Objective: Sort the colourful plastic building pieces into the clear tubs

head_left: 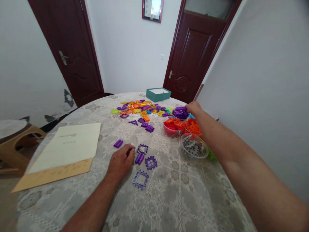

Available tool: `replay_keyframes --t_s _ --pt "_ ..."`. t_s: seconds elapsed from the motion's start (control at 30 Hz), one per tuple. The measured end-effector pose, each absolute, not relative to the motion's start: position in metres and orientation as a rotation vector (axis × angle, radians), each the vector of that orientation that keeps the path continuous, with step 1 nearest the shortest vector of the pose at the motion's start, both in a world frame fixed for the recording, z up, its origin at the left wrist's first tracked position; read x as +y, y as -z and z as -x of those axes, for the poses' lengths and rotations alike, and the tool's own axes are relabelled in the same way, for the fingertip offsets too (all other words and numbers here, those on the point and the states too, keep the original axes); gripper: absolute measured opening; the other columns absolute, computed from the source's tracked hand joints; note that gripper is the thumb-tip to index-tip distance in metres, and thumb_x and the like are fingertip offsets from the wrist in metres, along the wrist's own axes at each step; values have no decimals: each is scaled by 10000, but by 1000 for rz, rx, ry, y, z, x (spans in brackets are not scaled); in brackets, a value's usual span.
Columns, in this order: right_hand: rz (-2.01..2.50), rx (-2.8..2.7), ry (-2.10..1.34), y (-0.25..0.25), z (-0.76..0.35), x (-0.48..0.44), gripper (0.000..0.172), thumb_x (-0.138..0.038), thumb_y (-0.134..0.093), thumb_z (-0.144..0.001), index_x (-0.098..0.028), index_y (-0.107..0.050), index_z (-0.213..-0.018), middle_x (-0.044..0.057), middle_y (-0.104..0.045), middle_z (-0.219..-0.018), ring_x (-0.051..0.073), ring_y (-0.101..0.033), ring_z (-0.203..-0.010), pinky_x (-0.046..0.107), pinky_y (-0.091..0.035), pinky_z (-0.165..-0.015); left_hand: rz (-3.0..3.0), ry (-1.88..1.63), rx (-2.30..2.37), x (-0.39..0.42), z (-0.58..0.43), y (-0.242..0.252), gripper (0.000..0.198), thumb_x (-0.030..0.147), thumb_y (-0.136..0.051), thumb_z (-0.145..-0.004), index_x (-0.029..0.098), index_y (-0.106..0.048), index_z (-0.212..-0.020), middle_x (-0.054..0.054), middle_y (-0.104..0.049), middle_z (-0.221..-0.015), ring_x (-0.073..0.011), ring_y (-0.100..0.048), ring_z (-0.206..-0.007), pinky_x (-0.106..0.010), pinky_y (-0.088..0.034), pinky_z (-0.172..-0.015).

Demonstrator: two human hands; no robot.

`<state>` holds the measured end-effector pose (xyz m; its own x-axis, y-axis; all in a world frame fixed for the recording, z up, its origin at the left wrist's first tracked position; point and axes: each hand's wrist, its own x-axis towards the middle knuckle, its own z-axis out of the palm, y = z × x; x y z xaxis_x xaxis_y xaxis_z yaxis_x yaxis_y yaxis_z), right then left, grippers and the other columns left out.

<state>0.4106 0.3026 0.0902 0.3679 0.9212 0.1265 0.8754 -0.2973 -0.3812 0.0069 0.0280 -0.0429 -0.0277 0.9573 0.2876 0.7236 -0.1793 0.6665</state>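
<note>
Sorting of coloured plastic building pieces on a round counter point(183, 193) covered with a patterned cloth. A cream sheet point(70, 145) lies over a brown envelope point(48, 177) at the left, and a teal box point(158, 94) stands at the far edge. In front of the box lies a mixed pile point(140, 110) of orange, yellow, green and purple pieces. To its right stand the bowls: a purple-filled bowl point(180, 113), two orange-filled bowls point(171, 126), and nearest, a clear bowl point(194, 146) of grey pieces.

The right hand point(194, 109) reaches over the orange bowls to the rim of the purple-filled bowl. Its fingers point away from the camera, so whether they are apart or clamped on a piece cannot be told. The left hand point(120, 161) rests palm down, fingers loosely curled with nothing seen between them, just beside a pair of purple rods point(139, 159). Around the rods lie three purple squares point(151, 162), with another rod point(118, 143) a little apart.

By appearance, the step in hand is the gathering of purple pieces by colour. Lifting the flat squares would call for a fingertip pinch at an edge.
</note>
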Motion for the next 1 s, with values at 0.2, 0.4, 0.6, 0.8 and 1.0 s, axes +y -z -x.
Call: replay_keyframes --t_s 0.2,0.4,0.6,0.8,1.0 --pt "2347 -1581 -215 -88 -409 301 142 -190 -674 -857 -94 -773 -825 125 -714 -675 253 -729 -773 279 -524 -687 -1943 -1027 1773 28 -8 42 304 404 -469 -978 239 -725 -981 -24 -782 -921 -218 -718 -865 -334 -501 -830" --pt "2334 -1665 -208 -84 -402 295 151 -204 -680 -857 -94 -770 -808 105 -716 -675 220 -713 -743 265 -501 -683 -1942 -1023 1781 29 -8 46 299 408 -475 -975 242 -724 -980 -36 -782 -944 -227 -722 -877 -336 -502 -813" --pt "2294 -1732 -202 -76 -391 286 239 -275 -675 -902 -61 -779 -925 133 -738 -746 213 -699 -747 277 -494 -715 -1943 -1014 1783 30 -8 48 283 387 -476 -971 239 -717 -970 -45 -780 -950 -229 -716 -874 -341 -496 -816" --pt "2320 -1816 -197 -80 -386 284 262 -320 -696 -897 -76 -777 -847 137 -722 -720 223 -685 -736 284 -491 -719 -1937 -1016 1788 30 -9 46 278 382 -470 -969 240 -708 -953 -50 -780 -943 -223 -713 -854 -333 -493 -796" --pt "2361 -1870 -129 -82 -383 282 319 -340 -660 -934 -44 -779 -918 177 -724 -767 247 -674 -811 309 -471 -744 -1935 -1011 1787 29 -10 44 281 386 -464 -967 245 -707 -953 -49 -781 -941 -223 -711 -856 -326 -493 -787"
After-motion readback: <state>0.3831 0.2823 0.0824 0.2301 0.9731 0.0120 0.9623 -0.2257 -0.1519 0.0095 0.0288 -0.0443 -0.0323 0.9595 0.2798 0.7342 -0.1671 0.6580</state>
